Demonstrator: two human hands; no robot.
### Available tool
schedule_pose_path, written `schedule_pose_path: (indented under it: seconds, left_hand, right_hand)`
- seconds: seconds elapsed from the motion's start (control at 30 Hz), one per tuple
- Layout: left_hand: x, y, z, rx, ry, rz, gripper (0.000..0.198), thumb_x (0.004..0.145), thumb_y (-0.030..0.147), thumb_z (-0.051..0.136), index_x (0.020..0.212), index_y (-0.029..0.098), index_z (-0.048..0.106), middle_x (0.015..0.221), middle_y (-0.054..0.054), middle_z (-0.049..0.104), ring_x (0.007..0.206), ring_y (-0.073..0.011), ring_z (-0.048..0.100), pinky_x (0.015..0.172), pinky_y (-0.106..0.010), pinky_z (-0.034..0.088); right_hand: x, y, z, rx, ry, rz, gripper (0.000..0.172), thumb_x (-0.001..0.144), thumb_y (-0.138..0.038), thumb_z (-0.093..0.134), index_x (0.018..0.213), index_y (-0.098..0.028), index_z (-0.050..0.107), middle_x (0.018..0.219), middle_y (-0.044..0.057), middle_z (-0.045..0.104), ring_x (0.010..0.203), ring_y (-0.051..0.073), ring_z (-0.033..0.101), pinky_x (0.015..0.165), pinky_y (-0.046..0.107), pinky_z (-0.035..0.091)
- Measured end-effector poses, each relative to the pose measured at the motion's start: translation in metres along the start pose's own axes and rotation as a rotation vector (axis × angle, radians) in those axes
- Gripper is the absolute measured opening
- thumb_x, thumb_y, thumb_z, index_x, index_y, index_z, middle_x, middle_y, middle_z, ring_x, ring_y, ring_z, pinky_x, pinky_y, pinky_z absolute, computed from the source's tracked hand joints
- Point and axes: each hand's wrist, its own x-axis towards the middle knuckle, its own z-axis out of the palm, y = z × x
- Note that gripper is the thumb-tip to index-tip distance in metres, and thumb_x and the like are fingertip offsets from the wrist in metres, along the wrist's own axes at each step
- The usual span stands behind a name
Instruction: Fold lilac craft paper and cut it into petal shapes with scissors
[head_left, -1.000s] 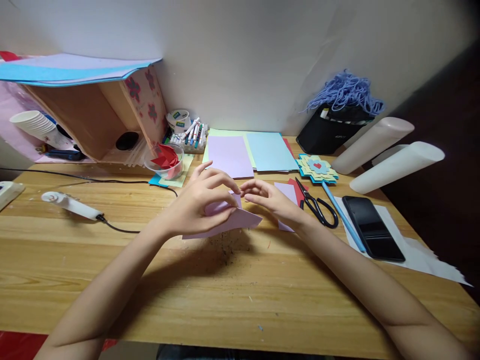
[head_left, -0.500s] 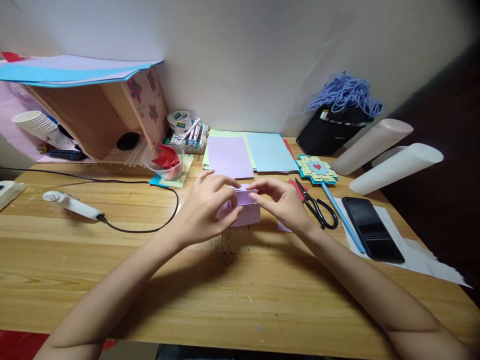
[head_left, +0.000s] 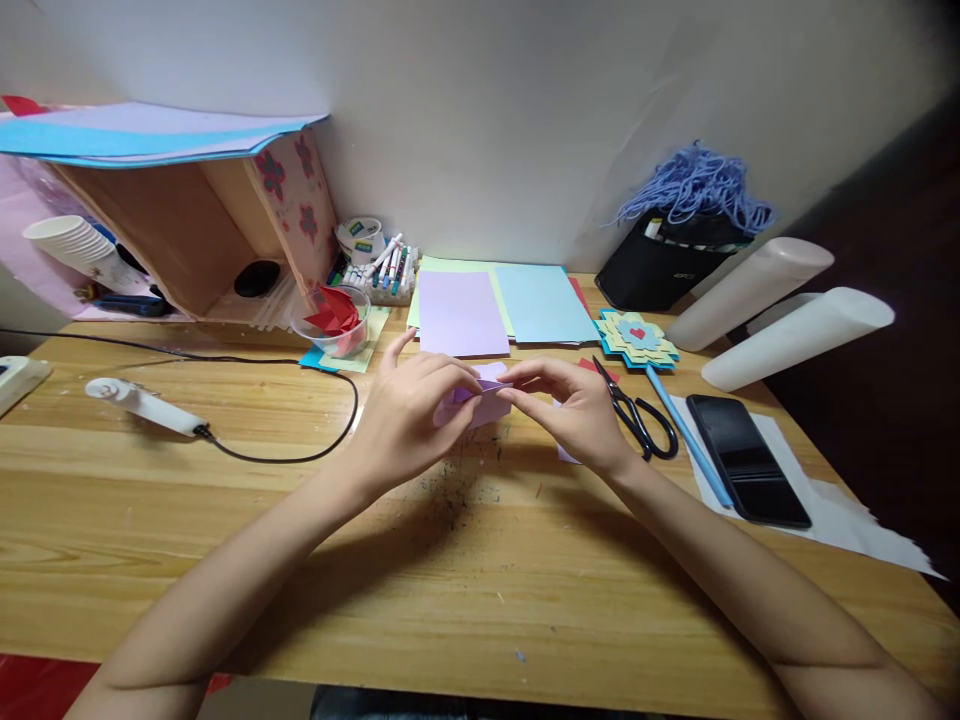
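Lilac paper (head_left: 492,409), folded, pinched edge running crosswise

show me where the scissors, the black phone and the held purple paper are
Scissors (head_left: 619,400), head view: near the pivot.
Black phone (head_left: 748,460), head view: middle of the screen.
Held purple paper (head_left: 492,409), head view: lower visible part.

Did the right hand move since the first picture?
Yes. The right hand has moved a little to the right in the view, closer to the scissors, which stayed put.
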Motion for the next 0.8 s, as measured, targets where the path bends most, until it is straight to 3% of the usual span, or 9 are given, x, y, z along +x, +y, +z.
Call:
schedule_pose_path:
  seconds: [0.37,0.53,0.8]
  left_hand:
    - [-0.001,0.004,0.004,0.056,0.062,0.011,0.009,0.082,0.026,0.054,0.084,0.020,0.061,0.077,0.003,0.067,0.073,-0.0119,0.060,0.105,-0.043,0.022]
    - [-0.001,0.005,0.007,0.056,0.085,-0.013,0.009,0.082,0.027,0.054,0.087,0.020,0.058,0.078,0.003,0.067,0.073,-0.0119,0.060,0.104,-0.042,0.023]
    - [-0.003,-0.003,0.018,0.017,0.008,0.018,0.011,0.083,0.025,0.051,0.092,0.022,0.058,0.081,0.001,0.068,0.075,-0.0138,0.061,0.107,-0.047,0.014]
  right_hand:
    - [-0.002,-0.008,-0.001,-0.271,0.084,-0.195,0.010,0.077,-0.017,0.062,0.084,-0.022,0.067,0.087,0.003,0.057,0.080,0.015,0.057,0.064,0.028,0.050]
    - [-0.001,-0.009,-0.003,-0.308,0.032,-0.208,0.010,0.079,-0.017,0.060,0.084,-0.022,0.066,0.079,0.002,0.061,0.072,0.014,0.056,0.062,0.028,0.046]
    - [0.001,-0.002,-0.004,-0.342,-0.135,-0.147,0.008,0.080,-0.020,0.057,0.082,-0.021,0.066,0.077,0.003,0.064,0.072,0.016,0.058,0.066,0.030,0.045]
